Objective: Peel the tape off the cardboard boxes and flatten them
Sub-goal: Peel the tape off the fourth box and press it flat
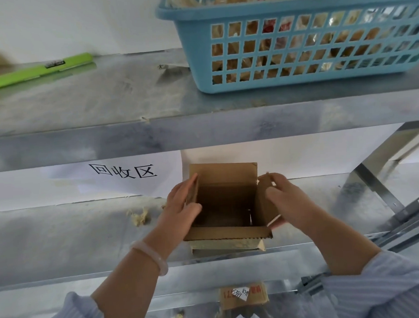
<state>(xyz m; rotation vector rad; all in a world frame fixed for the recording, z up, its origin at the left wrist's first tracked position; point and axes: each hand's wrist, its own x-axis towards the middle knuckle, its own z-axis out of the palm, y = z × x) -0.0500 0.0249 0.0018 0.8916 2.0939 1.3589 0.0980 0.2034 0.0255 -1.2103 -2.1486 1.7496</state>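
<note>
One open brown box (226, 206), apparently empty, left hand (181, 205), right hand (286, 198) gripping flaps (262, 204)

Printed in black on white paper sheet (85, 186), nine o'clock of open box (226, 199): "回收区". Handwritten on white sticker (240, 294) on lower cardboard box (260, 298), six o'clock: seemingly "5391". Red print alongside illegible.

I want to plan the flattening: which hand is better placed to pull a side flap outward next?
Probably the right hand: its fingers curl over the box's right flap, ready to pull. The left hand's fingers lie straight along the left flap, better for steadying.
</note>
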